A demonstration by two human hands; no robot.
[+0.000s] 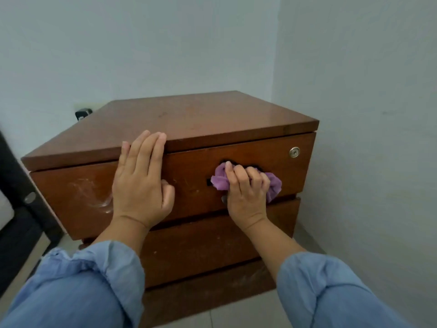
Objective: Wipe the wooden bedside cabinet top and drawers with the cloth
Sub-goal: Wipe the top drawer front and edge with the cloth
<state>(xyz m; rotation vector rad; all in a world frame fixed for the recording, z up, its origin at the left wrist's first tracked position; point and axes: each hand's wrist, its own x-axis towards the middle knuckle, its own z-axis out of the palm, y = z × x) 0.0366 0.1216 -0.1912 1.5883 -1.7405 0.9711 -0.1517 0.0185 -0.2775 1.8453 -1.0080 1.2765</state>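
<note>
A brown wooden bedside cabinet (189, 114) stands in a room corner, with stacked drawers on its front. My right hand (246, 195) grips a bunched purple cloth (274, 183) and presses it into the dark handle recess of the top drawer (295, 176). My left hand (142, 181) lies flat against the same drawer front, its fingertips reaching the edge of the cabinet top, holding nothing. White smear marks (94, 195) show on the drawer front left of that hand. The second drawer (201, 252) sits below my wrists.
A round silver lock (294, 152) sits at the top drawer's upper right. Pale walls close in behind and to the right. A black plug in a wall socket (83, 112) is behind the cabinet's left side. Dark furniture (16, 185) stands at the left edge.
</note>
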